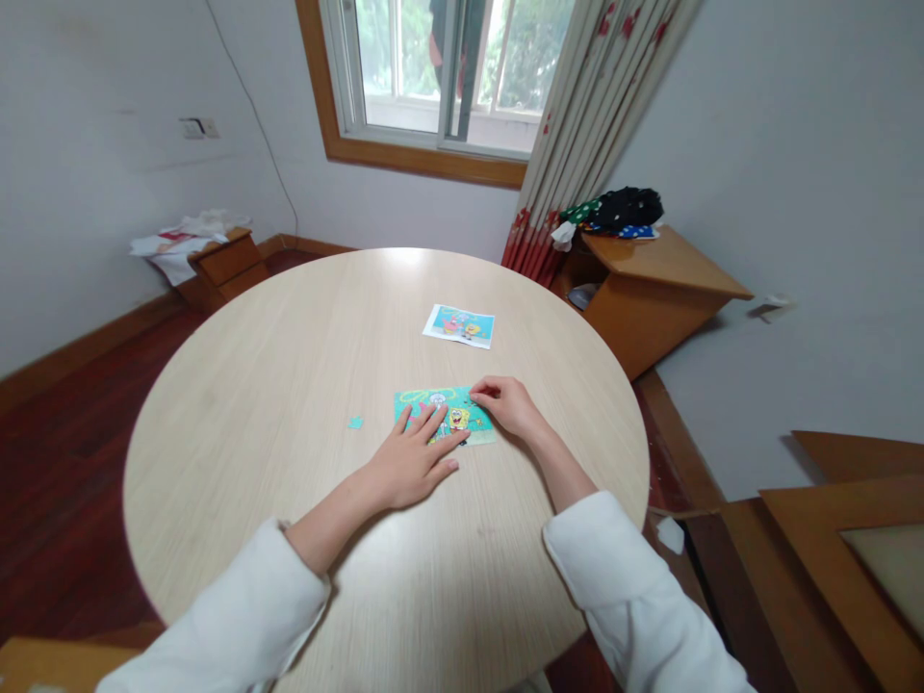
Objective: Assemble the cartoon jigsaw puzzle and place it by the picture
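Observation:
A jigsaw puzzle with cartoon figures on a teal ground lies flat on the round table. My left hand rests on its lower left part, fingers spread, covering some of the picture. Over the puzzle's upper right part is my right hand, thumb and fingertips pinched together at the surface. What the pinch holds, if anything, is too small to make out. One loose teal puzzle piece lies on the table, left of the puzzle and apart from it.
Beyond the puzzle lies a printed reference picture on the pale round table. A wooden cabinet topped with clothes stands at right. At left is a small wooden stand bearing papers. Behind are a window and curtain.

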`<action>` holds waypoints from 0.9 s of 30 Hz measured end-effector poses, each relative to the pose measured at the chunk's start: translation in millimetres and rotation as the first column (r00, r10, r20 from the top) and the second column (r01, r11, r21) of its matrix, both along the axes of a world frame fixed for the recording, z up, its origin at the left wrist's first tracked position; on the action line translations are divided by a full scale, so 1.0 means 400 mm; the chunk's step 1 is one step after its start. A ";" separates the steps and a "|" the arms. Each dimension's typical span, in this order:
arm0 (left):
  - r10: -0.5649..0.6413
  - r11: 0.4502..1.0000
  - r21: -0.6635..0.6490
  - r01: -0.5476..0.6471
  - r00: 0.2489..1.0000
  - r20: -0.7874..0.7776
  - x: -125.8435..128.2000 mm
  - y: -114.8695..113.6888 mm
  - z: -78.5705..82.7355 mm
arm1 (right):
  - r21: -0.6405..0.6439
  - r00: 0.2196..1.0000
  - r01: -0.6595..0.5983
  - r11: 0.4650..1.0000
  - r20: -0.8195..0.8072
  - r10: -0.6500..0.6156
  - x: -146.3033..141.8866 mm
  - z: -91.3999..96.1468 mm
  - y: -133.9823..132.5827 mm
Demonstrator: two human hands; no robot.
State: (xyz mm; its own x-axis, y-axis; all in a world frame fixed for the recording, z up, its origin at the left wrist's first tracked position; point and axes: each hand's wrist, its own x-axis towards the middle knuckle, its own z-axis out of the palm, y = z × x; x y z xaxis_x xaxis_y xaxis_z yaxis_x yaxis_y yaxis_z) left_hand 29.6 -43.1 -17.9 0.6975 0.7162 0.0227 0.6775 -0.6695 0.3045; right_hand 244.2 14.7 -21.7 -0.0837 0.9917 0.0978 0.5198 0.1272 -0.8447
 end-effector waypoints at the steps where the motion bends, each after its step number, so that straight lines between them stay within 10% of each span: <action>1: -0.001 1.000 0.007 0.001 1.000 0.001 0.000 0.000 -0.002 | 0.000 1.000 -0.001 1.000 0.006 0.001 0.000 0.001 0.000; 27: 0.019 0.999 0.043 -0.014 0.991 -0.132 0.012 -0.004 0.011 | 0.061 0.974 0.042 0.997 0.219 -0.054 -0.004 0.005 -0.003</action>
